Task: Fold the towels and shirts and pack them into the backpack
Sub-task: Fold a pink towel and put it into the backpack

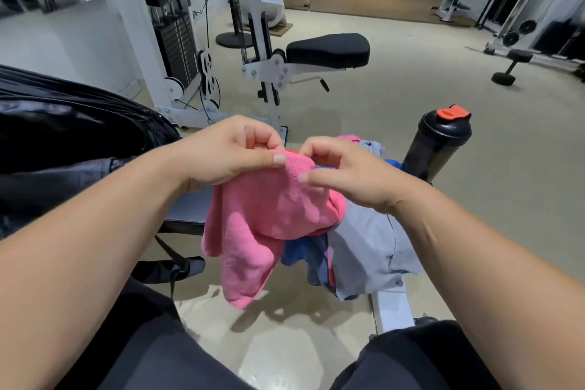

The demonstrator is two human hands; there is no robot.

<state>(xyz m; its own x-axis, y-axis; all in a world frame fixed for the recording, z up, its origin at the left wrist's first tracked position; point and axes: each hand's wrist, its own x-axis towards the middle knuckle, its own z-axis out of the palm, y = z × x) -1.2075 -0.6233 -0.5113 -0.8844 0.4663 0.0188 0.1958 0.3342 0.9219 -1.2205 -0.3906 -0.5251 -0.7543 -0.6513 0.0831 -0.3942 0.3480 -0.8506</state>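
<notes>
A pink towel [259, 225] hangs crumpled in mid-air in front of me. My left hand [228, 152] pinches its top edge between thumb and curled fingers. My right hand [342, 171] pinches the same top edge just to the right, the two hands almost touching. Below and to the right, a grey shirt [367, 250] drapes over a bench, with blue cloth [297, 253] and more pink cloth under it. The black backpack [63, 136] lies at the left, its shiny top towards me.
A black shaker bottle [440, 142] with an orange cap stands on the bench to the right. A white gym machine with a black padded seat [327, 49] stands ahead. A dumbbell [509, 68] lies on the floor at the far right.
</notes>
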